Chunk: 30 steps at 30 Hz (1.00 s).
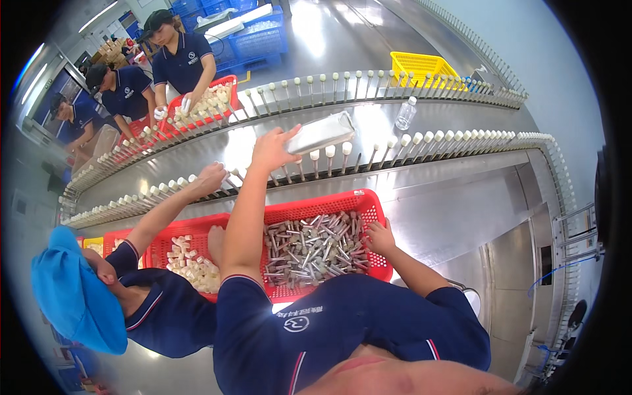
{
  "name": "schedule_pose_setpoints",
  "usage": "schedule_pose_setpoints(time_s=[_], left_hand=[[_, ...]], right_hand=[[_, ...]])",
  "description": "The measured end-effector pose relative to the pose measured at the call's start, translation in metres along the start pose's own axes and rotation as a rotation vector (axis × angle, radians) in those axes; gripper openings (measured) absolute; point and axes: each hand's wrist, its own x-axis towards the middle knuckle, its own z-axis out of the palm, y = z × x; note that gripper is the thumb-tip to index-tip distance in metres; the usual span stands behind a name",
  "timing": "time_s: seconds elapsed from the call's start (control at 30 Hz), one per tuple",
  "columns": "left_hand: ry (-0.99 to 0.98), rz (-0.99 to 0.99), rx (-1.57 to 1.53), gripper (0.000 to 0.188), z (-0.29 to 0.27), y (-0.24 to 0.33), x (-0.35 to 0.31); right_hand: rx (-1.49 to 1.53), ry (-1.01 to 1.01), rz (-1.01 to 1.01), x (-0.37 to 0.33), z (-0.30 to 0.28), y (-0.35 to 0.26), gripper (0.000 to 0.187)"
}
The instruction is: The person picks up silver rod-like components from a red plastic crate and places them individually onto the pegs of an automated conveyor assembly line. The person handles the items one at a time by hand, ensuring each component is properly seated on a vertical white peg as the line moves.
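Note:
My left hand [273,148] reaches out over the near row of white-tipped conveyor pegs [342,155] and grips a shiny silver tube [322,131], held lying flat above the pegs. My right hand [380,237] rests inside the red basket [316,201] in front of me, its fingers on a heap of silver-grey tubes [313,250]. Whether it grips one of them I cannot tell.
A co-worker in a blue cap [72,289] at my left has one hand [210,178] at the pegs, beside a red basket of white caps [191,263]. Across the conveyor, other people work at red baskets [204,102]. A clear bottle [405,113] and yellow basket [421,66] lie far right.

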Motion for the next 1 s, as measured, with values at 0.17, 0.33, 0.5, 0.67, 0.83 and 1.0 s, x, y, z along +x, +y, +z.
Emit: schedule_pose_setpoints(time_s=[0.17, 0.33, 0.5, 0.67, 0.83, 1.0], left_hand=[[-0.122, -0.070, 0.013, 0.082, 0.016, 0.003, 0.005], [-0.062, -0.001, 0.038, 0.084, 0.004, 0.003, 0.012], [-0.095, -0.037, 0.028, 0.085, -0.002, -0.023, -0.004], [-0.066, 0.095, 0.053, 0.085, -0.005, -0.002, -0.001], [-0.029, 0.051, 0.001, 0.086, -0.048, 0.005, -0.020], [-0.120, 0.024, 0.047, 0.083, -0.022, -0.001, -0.034]], right_hand=[[-0.040, -0.088, 0.020, 0.014, -0.003, 0.001, 0.023], [-0.060, -0.031, 0.038, 0.006, 0.004, -0.007, 0.024], [-0.076, -0.073, 0.051, 0.021, 0.002, -0.025, 0.025], [-0.051, -0.029, 0.092, -0.001, -0.006, -0.038, 0.028], [-0.036, -0.022, 0.082, -0.004, -0.022, -0.056, 0.023], [-0.086, 0.004, 0.054, 0.001, -0.028, -0.049, 0.021]])
